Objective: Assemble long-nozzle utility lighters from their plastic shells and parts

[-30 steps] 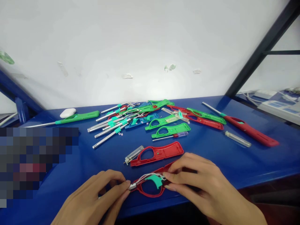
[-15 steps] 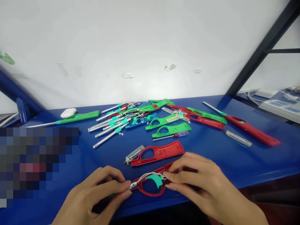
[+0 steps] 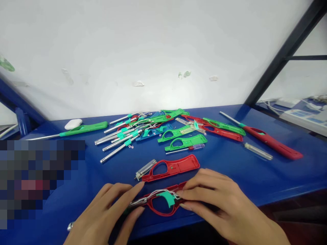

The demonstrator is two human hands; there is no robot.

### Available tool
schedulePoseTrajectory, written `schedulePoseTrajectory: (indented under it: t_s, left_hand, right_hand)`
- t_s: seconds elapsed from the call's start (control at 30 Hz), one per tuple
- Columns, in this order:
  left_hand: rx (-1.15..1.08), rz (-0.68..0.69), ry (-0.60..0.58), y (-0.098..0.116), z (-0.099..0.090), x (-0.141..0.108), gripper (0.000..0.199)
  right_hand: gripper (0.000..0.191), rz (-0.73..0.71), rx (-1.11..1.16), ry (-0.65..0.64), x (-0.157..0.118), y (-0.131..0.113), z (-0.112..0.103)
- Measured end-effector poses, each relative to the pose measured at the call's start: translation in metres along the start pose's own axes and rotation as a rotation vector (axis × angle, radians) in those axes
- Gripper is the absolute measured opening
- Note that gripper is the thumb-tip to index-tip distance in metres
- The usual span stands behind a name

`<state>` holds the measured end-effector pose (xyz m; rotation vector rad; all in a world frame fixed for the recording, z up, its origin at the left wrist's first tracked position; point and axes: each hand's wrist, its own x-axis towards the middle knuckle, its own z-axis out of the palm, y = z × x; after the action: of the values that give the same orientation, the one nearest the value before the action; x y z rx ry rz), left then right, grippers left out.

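Note:
A red lighter shell half lies in front of me at the table's near edge. In it sit a teal trigger, white wires and the end of a metal lighter tube. My right hand is closed on the shell's handle end, by the trigger and wire ends; its fingertips partly hide what is pinched. My left hand hovers over the tube, index finger and thumb apart on either side of it. The tube's tip shows left of that hand.
Behind lie another red shell half, a clear fuel tank, a screwdriver and green shell halves. Several metal tubes are piled left of these. Whole lighters, green and red, flank them, with a white case.
My left hand has loosened its pinch on the tube, and its index finger has lifted away. The tube's tip now shows at the left. My right hand keeps its hold.

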<state>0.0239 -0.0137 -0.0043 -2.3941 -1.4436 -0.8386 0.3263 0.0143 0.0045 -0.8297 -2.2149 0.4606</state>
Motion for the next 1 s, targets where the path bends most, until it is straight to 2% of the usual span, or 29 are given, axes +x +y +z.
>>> schedulePoseTrajectory:
  t_s: [0.2,0.33,0.47,0.63,0.8,1.0]
  left_hand:
    - [-0.120,0.151,0.027,0.017,0.004,0.021,0.025]
    - [-0.190,0.128,-0.057,0.017,0.007,0.020,0.028]
    - [-0.233,0.148,-0.083,0.016,0.008,0.015,0.029]
    - [-0.197,0.218,-0.005,0.018,0.010,0.017,0.029]
    - [-0.164,0.234,-0.053,0.017,0.006,0.018,0.024]
    - [-0.016,0.355,0.011,0.016,0.004,0.022,0.026]
  right_hand:
    - [0.013,-0.014,0.002,0.020,0.002,-0.001,0.000]
    - [0.021,0.011,-0.018,0.001,0.001,-0.001,0.000]
    - [0.030,0.041,-0.085,-0.093,0.000,-0.002,-0.002]
    - [0.030,0.047,-0.120,-0.167,0.000,-0.002,-0.004]
    - [0.026,0.037,-0.104,-0.151,0.001,-0.001,-0.003]
    - [0.025,0.011,-0.105,-0.105,-0.001,0.000,-0.001]
